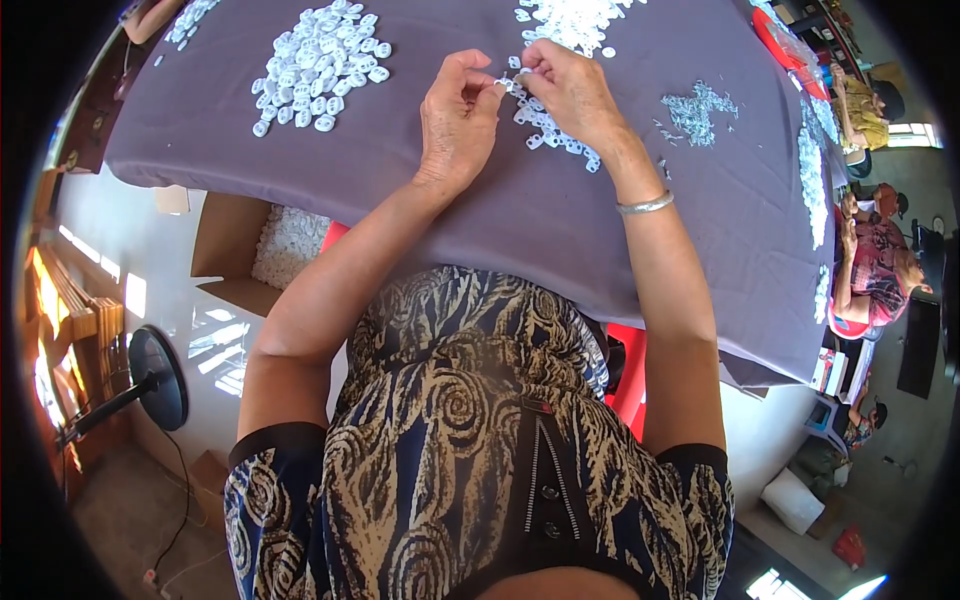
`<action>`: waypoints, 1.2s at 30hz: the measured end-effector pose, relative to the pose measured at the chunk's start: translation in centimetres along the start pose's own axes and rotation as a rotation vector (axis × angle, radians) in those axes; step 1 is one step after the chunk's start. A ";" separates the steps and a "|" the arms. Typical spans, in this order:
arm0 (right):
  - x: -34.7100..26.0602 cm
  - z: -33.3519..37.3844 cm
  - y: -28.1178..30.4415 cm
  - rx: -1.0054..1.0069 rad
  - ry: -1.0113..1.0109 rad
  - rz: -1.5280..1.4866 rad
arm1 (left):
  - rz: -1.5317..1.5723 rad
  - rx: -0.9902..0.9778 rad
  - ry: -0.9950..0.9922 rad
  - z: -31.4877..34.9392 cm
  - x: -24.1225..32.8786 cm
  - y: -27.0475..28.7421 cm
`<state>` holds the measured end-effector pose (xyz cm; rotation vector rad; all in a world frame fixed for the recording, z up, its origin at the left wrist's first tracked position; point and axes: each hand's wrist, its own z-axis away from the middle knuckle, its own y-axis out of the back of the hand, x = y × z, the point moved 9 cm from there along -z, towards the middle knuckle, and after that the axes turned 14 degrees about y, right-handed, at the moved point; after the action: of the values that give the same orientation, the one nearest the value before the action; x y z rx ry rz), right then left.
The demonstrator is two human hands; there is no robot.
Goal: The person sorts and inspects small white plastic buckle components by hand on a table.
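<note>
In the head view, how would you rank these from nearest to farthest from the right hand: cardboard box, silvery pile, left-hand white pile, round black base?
From the right hand:
1. Silvery pile, to its right
2. White pile, left on the table
3. Cardboard box, below the table edge
4. Round black base, far lower left

On the table (560, 230), 1 pile of small pieces (318, 65) lies toward the left edge, a 2nd pile (575, 22) lies to its right, and a 3rd pile (545, 128) sits before the 2nd, nearer the near edge. A heap of slivers (700, 112) lies right of the 3rd, with more pieces (812, 180) along the right edge. Below the near edge, toward the left corner, a box (225, 240) holds a further load (290, 245); a fan (160, 378) stands farther left.
</note>
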<state>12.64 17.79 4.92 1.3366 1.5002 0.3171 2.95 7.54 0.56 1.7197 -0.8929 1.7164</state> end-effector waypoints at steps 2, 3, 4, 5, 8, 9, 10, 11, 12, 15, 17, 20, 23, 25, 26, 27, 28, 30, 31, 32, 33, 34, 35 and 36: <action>0.3 0.6 1.1 0.069 -0.033 -0.127 | 0.001 -0.007 0.005 0.1 0.1 -0.1; 0.7 0.8 1.7 0.048 -0.079 -0.181 | 0.002 -0.043 -0.002 0.2 0.3 -0.4; 1.1 1.2 2.2 0.026 -0.126 -0.235 | 0.003 -0.080 -0.009 0.3 0.4 -0.7; 0.7 1.3 2.8 0.051 -0.095 -0.321 | 0.003 -0.080 -0.007 0.4 0.6 -0.7; 0.1 2.1 3.9 0.063 -0.149 -0.410 | -0.013 -0.167 -0.020 1.0 1.1 -1.6; -0.1 2.4 3.9 0.079 -0.119 -0.485 | -0.015 -0.219 -0.016 1.2 1.2 -2.1; -0.3 2.7 3.8 0.081 -0.122 -0.486 | -0.017 -0.270 -0.012 1.3 1.2 -2.6; -0.3 3.1 3.3 0.072 -0.158 -0.522 | -0.021 -0.273 -0.009 1.4 1.2 -2.7; -0.1 3.5 2.9 0.063 -0.193 -0.559 | -0.025 -0.304 -0.012 1.5 1.2 -3.0; 0.1 3.9 2.0 0.063 -0.189 -0.610 | -0.041 -0.348 -0.008 1.5 1.3 -3.4; 0.0 4.0 1.9 0.067 -0.206 -0.612 | -0.051 -0.360 -0.002 1.5 1.1 -3.5; 0.1 4.0 1.8 0.083 -0.226 -0.643 | -0.081 -0.378 -0.033 1.6 1.2 -3.7; 0.1 4.0 1.6 0.063 -0.193 -0.669 | -0.042 -0.390 0.021 1.7 0.9 -3.8; 0.1 4.0 1.5 0.046 -0.208 -0.674 | -0.058 -0.394 -0.006 1.6 0.9 -3.8; 0.1 4.1 1.5 0.047 -0.209 -0.673 | -0.058 -0.394 -0.006 1.6 0.9 -3.8; 0.2 4.1 1.4 0.045 -0.203 -0.689 | -0.067 -0.392 -0.004 1.7 0.9 -3.7; 0.2 4.1 1.3 0.043 -0.198 -0.705 | -0.075 -0.389 -0.001 1.7 0.9 -3.7; 0.2 4.1 1.3 0.045 -0.203 -0.696 | -0.092 -0.389 -0.018 1.6 1.0 -3.8; 0.3 4.1 1.3 0.047 -0.207 -0.688 | -0.109 -0.388 -0.035 1.7 1.1 -3.8; 0.3 4.1 1.3 0.047 -0.207 -0.689 | -0.109 -0.389 -0.034 1.7 1.1 -3.8; 0.2 4.1 1.4 0.043 -0.203 -0.680 | -0.107 -0.385 -0.036 1.7 1.0 -3.8; 0.2 4.1 1.4 0.039 -0.199 -0.672 | -0.105 -0.382 -0.038 1.6 1.0 -3.8; 0.3 4.1 1.4 0.040 -0.199 -0.672 | -0.105 -0.382 -0.037 1.6 1.0 -3.8; 0.3 4.1 1.4 0.037 -0.196 -0.674 | -0.108 -0.384 -0.035 1.6 1.0 -3.8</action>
<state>16.77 16.80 4.08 0.7923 1.6900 -0.2654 6.87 8.59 1.77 1.5135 -1.0469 1.3456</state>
